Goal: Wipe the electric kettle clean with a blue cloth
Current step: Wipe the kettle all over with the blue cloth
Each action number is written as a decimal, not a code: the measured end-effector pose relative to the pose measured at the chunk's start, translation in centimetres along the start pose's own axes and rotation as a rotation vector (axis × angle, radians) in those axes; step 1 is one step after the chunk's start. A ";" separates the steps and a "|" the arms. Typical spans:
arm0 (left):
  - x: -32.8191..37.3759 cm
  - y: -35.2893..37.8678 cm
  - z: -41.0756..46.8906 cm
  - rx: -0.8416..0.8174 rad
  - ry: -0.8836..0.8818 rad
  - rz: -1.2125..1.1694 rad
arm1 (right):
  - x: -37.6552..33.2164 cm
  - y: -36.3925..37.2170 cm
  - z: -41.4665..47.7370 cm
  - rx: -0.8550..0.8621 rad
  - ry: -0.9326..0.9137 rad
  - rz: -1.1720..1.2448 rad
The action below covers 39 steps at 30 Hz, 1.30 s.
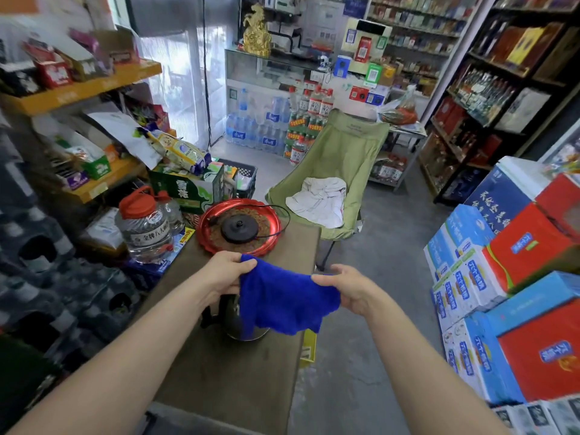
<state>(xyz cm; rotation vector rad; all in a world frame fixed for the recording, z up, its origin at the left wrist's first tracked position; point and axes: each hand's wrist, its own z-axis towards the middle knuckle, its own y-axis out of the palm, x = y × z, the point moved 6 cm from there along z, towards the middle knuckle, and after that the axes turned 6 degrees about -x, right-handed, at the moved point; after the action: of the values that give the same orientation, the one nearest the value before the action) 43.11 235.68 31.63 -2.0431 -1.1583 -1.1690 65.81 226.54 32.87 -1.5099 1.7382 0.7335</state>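
Gripping blue cloth with both hands, left, right, above kettle

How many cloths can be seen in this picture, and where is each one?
2. The blue cloth is held between the left hand and right hand, over the kettle. A white cloth lies on the green chair. Others may be hidden.

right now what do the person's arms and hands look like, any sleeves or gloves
Both forearms are bare to the frame's lower edge: no sleeves show. The left hand and right hand wear no gloves, and no rings, watch or wristband are visible.
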 end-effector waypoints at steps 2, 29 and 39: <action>-0.4 -0.8 0.8 0.101 -0.001 0.087 | 0.3 -0.1 0.7 0.052 -0.012 0.060; 3.9 -2.9 -2.6 0.282 0.413 0.594 | -7.2 0.0 -2.4 0.227 -0.513 -0.531; 4.3 3.0 -3.3 0.145 0.329 0.192 | -6.9 7.0 -2.8 -0.006 -0.451 -0.207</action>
<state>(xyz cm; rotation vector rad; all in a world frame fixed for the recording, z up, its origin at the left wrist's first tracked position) 45.47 233.50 36.93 -1.7304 -0.8423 -1.2290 58.91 229.39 39.84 -1.3727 1.2276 0.8897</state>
